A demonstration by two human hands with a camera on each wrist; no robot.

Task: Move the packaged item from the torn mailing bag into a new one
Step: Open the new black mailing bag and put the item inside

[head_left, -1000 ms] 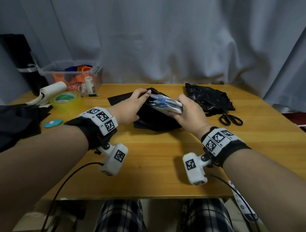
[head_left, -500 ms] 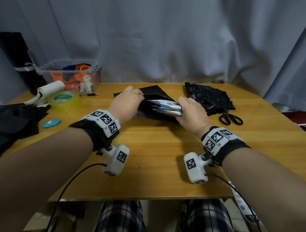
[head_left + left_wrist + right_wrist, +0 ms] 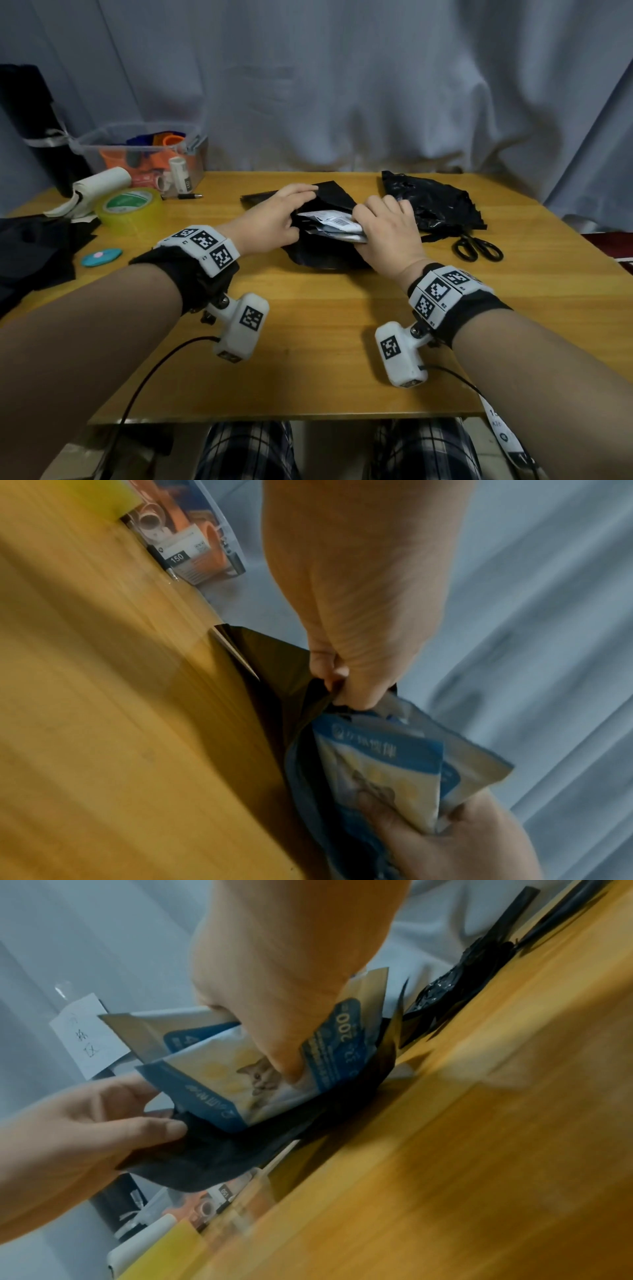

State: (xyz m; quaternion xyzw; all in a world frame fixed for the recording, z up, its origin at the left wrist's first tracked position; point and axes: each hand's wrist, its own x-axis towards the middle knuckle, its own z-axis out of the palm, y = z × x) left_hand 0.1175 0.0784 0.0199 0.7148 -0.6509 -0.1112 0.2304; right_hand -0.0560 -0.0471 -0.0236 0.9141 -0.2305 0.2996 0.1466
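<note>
Hands on wooden tabletop (image 3: 308, 342): left hand (image 3: 270, 219) pinches black mailing bag (image 3: 322, 253) open; right hand (image 3: 387, 229) grips pouches (image 3: 329, 222) halfway inside.

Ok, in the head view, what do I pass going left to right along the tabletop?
Tape roll → left hand → packaged item → right hand → torn mailing bag → scissors.

Both forearms are stretched forward, palms turned down. The left hand (image 3: 274, 219) is pinched on a bag edge; the right hand (image 3: 387, 229) is curled round packets.
</note>
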